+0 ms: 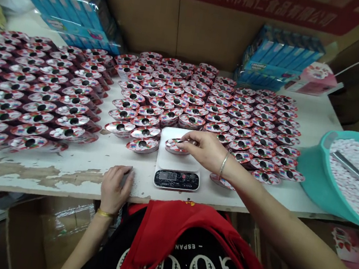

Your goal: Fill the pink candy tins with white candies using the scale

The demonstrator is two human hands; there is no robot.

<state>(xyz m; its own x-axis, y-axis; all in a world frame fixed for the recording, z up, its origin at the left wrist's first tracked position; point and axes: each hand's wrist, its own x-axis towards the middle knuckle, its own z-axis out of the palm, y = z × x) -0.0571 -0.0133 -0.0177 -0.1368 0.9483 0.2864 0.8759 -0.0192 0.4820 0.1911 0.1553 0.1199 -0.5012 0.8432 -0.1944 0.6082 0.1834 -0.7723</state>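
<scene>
A small oval-topped red and white carton [171, 144] stands on the white pan of a digital kitchen scale [165, 161]. White candies lie on the left part of its top. My right hand [200, 145] reaches over it from the right, fingertips pinched together at the dark hole in the top. What the pinch holds is hidden. On the table's front edge, left of the scale, rests my left hand [115, 188], loosely curled with the thumb apart and nothing in it. The scale's display is lit.
Rows of similar cartons [147, 121] crowd the table behind and on both sides. At right, a teal basin [312, 168] holds white candies and a metal strip [357, 172]. Wrapped blue box packs [70, 6] and a pink box [316, 78] stand behind, before large cardboard [146, 17].
</scene>
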